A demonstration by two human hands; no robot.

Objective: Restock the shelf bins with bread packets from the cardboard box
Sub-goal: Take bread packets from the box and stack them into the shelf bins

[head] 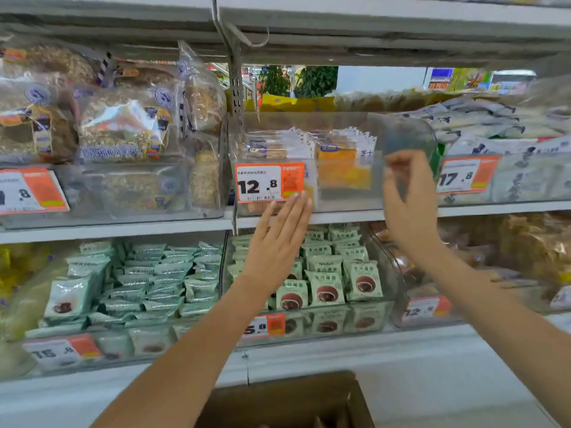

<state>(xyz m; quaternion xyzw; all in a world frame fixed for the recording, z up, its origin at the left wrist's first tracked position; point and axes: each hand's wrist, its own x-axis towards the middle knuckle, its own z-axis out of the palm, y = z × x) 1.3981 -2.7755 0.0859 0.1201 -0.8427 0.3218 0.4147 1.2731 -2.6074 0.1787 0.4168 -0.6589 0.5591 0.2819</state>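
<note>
So right under the camera there's the open brown cardboard box on the floor, flaps up, and I can't really make out what's left inside. Neither hand is carrying a packet. The left hand has its fingers straight and close together, tips flat against the lower front of the clear plastic shelf bin, just beside the orange-and-white 12.8 price tag. The right hand is up at the bin's right front corner with fingers loosely curled; it's blurry, so I can't tell if it's actually pinching the wall or just touching it. Looks to me like the bin is getting squared up or steadied before more goes in. Inside it are the yellow-and-white flat bread packets standing on edge toward the back, with lots of room in front. To do this well I'd push evenly with both hands so the bin doesn't skew, then load new packets upright behind the tag. Watch the grey metal upright on the left and the neighbouring bin with the 17.8 tag, both tight against it. Below sit the pale green snack packets.
</note>
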